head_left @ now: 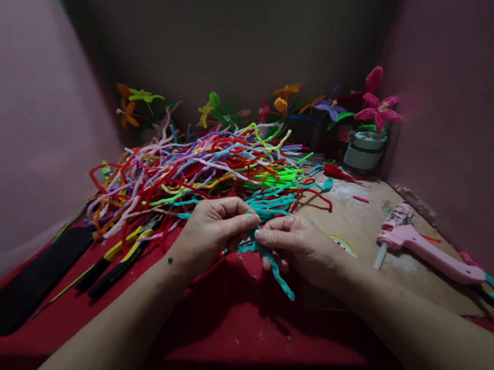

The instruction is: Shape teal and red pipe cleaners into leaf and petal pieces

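At the near edge of a red cloth-covered tabletop, dim light: both hands of the person meet over a thin, fuzzy teal pipe-cleaner piece. Left hand: thumb and forefinger narrowed to a pinch on the piece. Right hand: fingers likewise pinched, close beside the left; lower fingers curled and partly hidden. Loose end of the piece slants out below the hands toward five o'clock.

Directions from the hands. Ten to twelve o'clock: a large tangled heap of multicoloured fuzzy stems, with red, lilac, orange and white among them. Twelve to one, just beyond the fingers: a bundle of teal fuzzy stems, bright green ones behind. Between eight and nine: pliers with yellow-and-black handles, their head by the heap; farther out, a long flat black strip.

Three o'clock: a pale pink glue gun, lying on a tan board, a translucent stick below its body. Between one and two: a squat grey-green pot near the wall, a pink five-petalled fuzzy flower above it.
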The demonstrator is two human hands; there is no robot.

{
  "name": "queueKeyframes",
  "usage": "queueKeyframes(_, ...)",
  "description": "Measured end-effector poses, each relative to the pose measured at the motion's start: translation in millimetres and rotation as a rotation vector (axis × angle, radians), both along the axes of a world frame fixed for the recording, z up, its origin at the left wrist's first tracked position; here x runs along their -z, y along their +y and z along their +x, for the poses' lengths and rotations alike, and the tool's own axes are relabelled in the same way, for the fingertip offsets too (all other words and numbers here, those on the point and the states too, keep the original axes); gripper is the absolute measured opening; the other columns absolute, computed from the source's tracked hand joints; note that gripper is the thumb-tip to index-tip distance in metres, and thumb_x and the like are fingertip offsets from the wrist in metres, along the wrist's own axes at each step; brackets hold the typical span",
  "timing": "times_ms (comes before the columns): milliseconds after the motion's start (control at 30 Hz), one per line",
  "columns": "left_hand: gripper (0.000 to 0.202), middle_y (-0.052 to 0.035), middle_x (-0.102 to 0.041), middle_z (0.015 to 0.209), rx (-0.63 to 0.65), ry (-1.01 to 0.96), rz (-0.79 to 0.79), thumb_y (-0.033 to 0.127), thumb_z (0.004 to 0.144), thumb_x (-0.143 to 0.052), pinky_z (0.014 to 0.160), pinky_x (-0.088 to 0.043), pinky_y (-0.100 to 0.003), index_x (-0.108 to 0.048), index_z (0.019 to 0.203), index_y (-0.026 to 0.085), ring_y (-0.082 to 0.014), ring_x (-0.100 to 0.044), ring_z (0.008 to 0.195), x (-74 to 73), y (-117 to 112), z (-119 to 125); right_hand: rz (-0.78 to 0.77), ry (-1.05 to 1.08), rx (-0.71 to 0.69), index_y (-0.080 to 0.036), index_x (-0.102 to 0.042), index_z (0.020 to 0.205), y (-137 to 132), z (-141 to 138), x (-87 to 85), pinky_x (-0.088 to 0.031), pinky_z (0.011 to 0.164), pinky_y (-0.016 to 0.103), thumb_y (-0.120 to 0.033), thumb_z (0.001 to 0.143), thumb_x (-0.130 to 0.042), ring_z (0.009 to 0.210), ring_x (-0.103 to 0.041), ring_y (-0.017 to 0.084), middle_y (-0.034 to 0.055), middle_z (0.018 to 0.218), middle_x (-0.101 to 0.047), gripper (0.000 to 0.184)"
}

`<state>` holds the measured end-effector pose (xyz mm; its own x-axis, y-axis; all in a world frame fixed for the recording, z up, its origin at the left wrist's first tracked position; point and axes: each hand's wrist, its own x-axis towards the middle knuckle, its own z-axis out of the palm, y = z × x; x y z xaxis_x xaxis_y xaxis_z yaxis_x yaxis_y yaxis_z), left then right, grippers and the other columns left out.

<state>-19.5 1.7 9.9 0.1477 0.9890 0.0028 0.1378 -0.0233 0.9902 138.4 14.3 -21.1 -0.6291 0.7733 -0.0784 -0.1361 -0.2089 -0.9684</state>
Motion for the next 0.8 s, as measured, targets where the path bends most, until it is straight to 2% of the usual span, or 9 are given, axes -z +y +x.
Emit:
queueKeyframes(167,0.017,0.0055,-0.044,0.043,-0.077,-0.019,0.056,0.028,0.067,-0.066,0.037,-0.025,-0.017,-0.059,0.061,0.014,-0.0039,-0.034,0.037,1.2,-3.7,6.2,-0.028,-0.020,0.018,-0.014,-0.053,0.060,2.7,-0.9,4.7,-0.023,0.034,0.019,-0.032,0.068,-0.065,0.032,-0.034,0.004,-0.0030,0.043,-0.053,0.023)
queueKeyframes(300,0.015,0.0053,-0.046,0.044,-0.127,0.042,0.138,0.026,0.065,-0.067,0.039,-0.028,-0.018,-0.060,0.059,0.014,-0.0043,-0.034,0.039,3.0,-4.9,9.1,-0.052,-0.052,-0.004,-0.014,-0.054,0.063,5.0,0.6,7.3,-0.022,0.032,0.019,-0.033,0.065,-0.067,0.030,-0.032,0.004,-0.0047,0.042,-0.051,0.023)
queueKeyframes(633,0.018,0.0046,-0.048,0.046,-0.108,0.026,0.099,0.028,0.066,-0.066,0.039,-0.028,-0.018,-0.058,0.060,0.014,-0.0050,-0.037,0.040,3.8,-3.3,11.3,0.006,-0.072,0.037,-0.015,-0.047,0.054,3.8,-0.7,2.0,-0.022,0.032,0.018,-0.031,0.062,-0.069,0.032,-0.036,0.004,-0.0041,0.042,-0.052,0.028)
queueKeyframes(800,0.023,0.0054,-0.044,0.047,0.019,-0.064,-0.006,0.037,0.072,-0.061,0.038,-0.023,-0.018,-0.058,0.069,0.015,-0.0041,-0.033,0.039,5.0,2.1,2.6,0.057,-0.089,0.098,-0.015,-0.050,0.058,3.0,-0.8,0.7,-0.022,0.033,0.017,-0.036,0.065,-0.067,0.033,-0.034,0.003,-0.0036,0.045,-0.053,0.028)
